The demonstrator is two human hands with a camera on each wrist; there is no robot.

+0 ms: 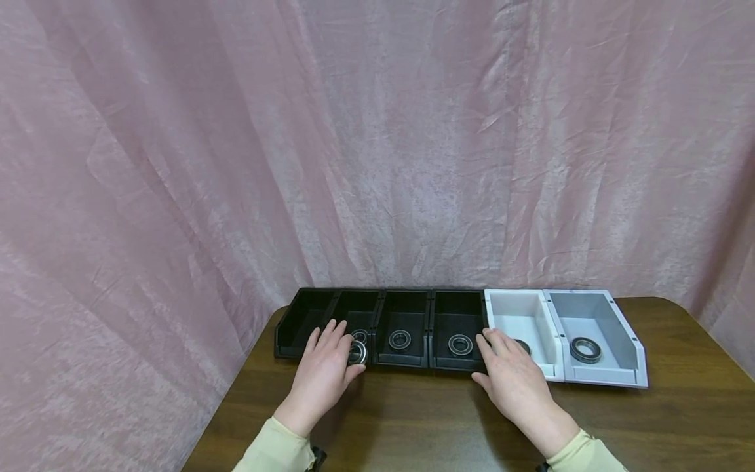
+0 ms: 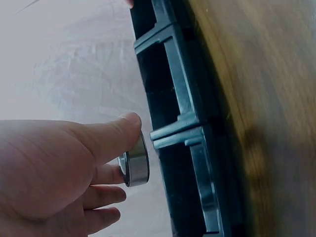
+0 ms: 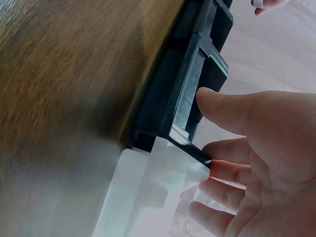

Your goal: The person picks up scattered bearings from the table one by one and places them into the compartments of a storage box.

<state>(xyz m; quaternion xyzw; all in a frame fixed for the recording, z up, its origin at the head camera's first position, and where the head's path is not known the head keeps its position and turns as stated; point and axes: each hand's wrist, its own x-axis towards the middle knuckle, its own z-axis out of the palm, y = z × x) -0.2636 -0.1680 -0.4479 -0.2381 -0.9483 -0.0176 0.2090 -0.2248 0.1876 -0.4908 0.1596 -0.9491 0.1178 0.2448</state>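
Note:
My left hand (image 1: 321, 370) pinches a shiny metal ball bearing (image 2: 138, 165) between thumb and fingers. It hovers over the front of the second black bin (image 1: 361, 301) from the left, where another bearing (image 1: 361, 333) lies partly hidden behind the held one. Nothing is in my right hand (image 1: 513, 377); its fingers are spread at the rims where the fourth black bin (image 1: 459, 305) meets the white bin (image 1: 516, 298). A bearing (image 1: 467, 345) lies in that black bin, and one (image 1: 524, 346) in the white bin is half covered by the right hand.
The third black bin (image 1: 406, 305) holds a bearing (image 1: 408, 340), and the light grey bin (image 1: 590, 305) at the right end holds a larger one (image 1: 597, 353). At the left end stands another black bin (image 1: 307, 314). The row sits on a wooden table (image 1: 425, 419) before a pink curtain (image 1: 413, 144).

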